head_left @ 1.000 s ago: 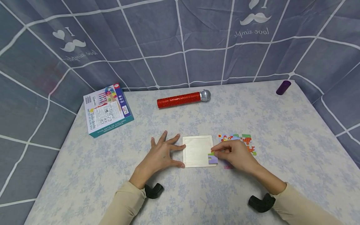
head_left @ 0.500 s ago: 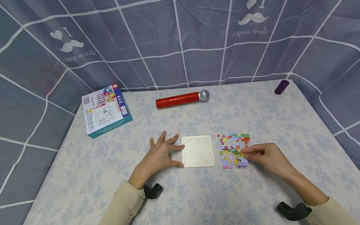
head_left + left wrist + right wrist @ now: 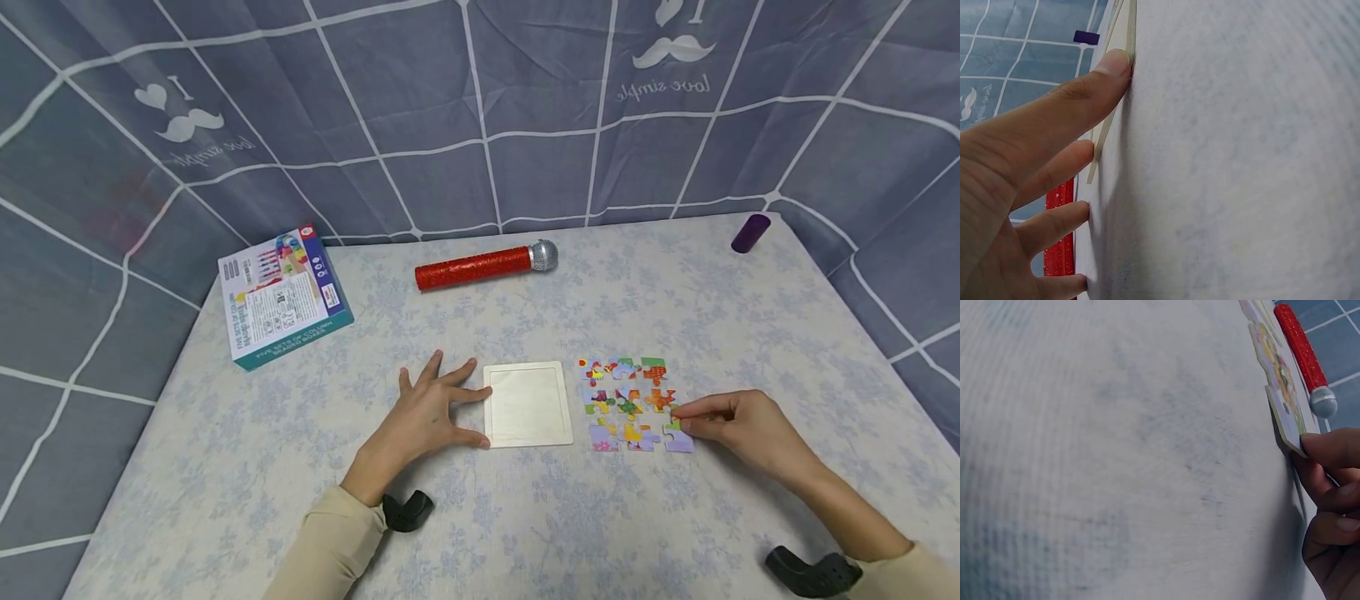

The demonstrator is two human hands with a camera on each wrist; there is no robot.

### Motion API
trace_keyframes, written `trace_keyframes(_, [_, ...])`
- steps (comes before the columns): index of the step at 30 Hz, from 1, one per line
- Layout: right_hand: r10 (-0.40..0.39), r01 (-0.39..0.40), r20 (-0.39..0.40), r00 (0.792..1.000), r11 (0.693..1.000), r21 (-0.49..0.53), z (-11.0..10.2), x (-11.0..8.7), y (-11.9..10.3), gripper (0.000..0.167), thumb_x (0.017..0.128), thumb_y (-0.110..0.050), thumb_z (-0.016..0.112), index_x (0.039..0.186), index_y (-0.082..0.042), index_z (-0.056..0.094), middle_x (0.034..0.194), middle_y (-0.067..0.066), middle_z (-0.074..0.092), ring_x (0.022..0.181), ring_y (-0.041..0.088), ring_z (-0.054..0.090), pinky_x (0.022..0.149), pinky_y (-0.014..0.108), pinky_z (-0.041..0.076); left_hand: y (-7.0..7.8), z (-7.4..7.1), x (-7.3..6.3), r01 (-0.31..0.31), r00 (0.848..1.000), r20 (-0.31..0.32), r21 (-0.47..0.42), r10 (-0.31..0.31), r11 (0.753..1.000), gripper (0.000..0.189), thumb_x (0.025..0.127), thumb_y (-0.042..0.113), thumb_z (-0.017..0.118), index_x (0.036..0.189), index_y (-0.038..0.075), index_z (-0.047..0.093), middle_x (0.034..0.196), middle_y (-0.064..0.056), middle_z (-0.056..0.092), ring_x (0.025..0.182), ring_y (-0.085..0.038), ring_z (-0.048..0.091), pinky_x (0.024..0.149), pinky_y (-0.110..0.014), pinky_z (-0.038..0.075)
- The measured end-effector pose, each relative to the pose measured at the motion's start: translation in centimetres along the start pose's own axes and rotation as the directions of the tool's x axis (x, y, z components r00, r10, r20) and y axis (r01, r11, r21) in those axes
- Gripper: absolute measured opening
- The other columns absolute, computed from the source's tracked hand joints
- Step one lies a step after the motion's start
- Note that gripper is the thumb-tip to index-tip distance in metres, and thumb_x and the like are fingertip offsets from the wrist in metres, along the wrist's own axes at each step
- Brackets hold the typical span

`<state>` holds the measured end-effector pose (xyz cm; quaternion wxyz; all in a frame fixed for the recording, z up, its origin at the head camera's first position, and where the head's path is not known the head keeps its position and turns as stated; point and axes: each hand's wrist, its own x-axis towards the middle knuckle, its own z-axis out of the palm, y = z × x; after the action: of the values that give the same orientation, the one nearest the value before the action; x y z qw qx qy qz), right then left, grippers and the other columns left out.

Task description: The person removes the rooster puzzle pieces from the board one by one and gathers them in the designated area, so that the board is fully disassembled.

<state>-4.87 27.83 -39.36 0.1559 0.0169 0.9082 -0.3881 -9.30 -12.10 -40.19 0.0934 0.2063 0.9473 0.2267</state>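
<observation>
My right hand (image 3: 742,429) pinches a purple-and-green jigsaw piece (image 3: 678,440) between thumb and index finger, at the lower right corner of the other jigsaw pieces (image 3: 628,402). In the right wrist view this piece (image 3: 1285,422) is low over the table, its near edge between the fingertips. Several colourful pieces lie in spaced rows to its left. A square, pale puzzle tray (image 3: 528,406) with a raised rim lies bare in the middle. With fingers spread, my left hand (image 3: 427,417) touches the tray's left edge; in the left wrist view, the thumb (image 3: 1085,90) rests against the rim.
Behind the tray lies a red glittery microphone (image 3: 480,267) with a silver head. A boxed bead set (image 3: 288,296) is at the back left, and a dark purple cylinder (image 3: 751,233) at the back right. A grey-blue grid curtain (image 3: 540,100) surrounds the table.
My right hand has carried the purple-and-green piece from the tray's right edge, across the other pieces, to their lower right corner. The left hand stays at the tray.
</observation>
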Motion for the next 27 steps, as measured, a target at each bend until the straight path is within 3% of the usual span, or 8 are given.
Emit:
trace_keyframes(9, [-0.059, 0.054, -0.072, 0.996, 0.996, -0.074, 0.41, -0.19, -0.15, 0.017, 0.087, -0.020, 0.074, 0.102, -0.011, 0.078, 0.086, -0.001, 0.074, 0.067, 0.008, 0.061, 0.056, 0.024, 0.045, -0.03, 0.05, -0.06, -0.002, 1.000, -0.001, -0.013, 0.002, 1.000, 0.070, 0.061, 0.043, 0.092, 0.124, 0.022, 0.070, 0.151, -0.005, 0.043, 0.145, -0.047, 0.014, 0.099, -0.082, 0.001])
trace_keyframes(21, [-0.113, 0.094, -0.125, 0.986, 0.984, -0.152, 0.61, -0.38, -0.06, 0.008, 0.084, -0.014, 0.077, 0.092, -0.013, 0.080, 0.086, 0.002, 0.075, 0.064, 0.007, 0.060, 0.053, 0.024, 0.044, 0.19, 0.04, 0.09, 0.000, 1.000, -0.001, -0.011, 0.000, 1.000, 0.071, 0.059, 0.041, 0.093, 0.124, 0.021, 0.070, 0.151, -0.005, 0.043, 0.145, -0.047, 0.014, 0.099, -0.081, 0.002])
trace_keyframes(24, [-0.162, 0.131, -0.171, 0.972, 0.974, -0.184, 0.62, -0.35, -0.18, 0.008, 0.084, -0.012, 0.076, 0.091, -0.013, 0.080, 0.076, -0.001, 0.071, 0.056, 0.004, 0.051, 0.050, 0.024, 0.039, 0.25, 0.00, 0.14, -0.008, 1.000, -0.005, 0.002, 0.008, 1.000, 0.071, 0.059, 0.042, 0.093, 0.123, 0.021, 0.071, 0.150, -0.006, 0.044, 0.144, -0.048, 0.016, 0.099, -0.082, 0.004])
trace_keyframes(27, [-0.243, 0.188, -0.256, 0.936, 0.957, -0.221, 0.53, -0.04, -0.28, 0.008, 0.085, -0.010, 0.075, 0.091, -0.014, 0.079, 0.067, -0.005, 0.062, 0.052, 0.004, 0.041, 0.047, 0.024, 0.034, 0.36, -0.13, 0.12, -0.025, 1.000, -0.005, 0.039, 0.025, 0.999, 0.070, 0.059, 0.043, 0.093, 0.122, 0.021, 0.072, 0.149, -0.008, 0.046, 0.142, -0.050, 0.020, 0.098, -0.082, 0.009])
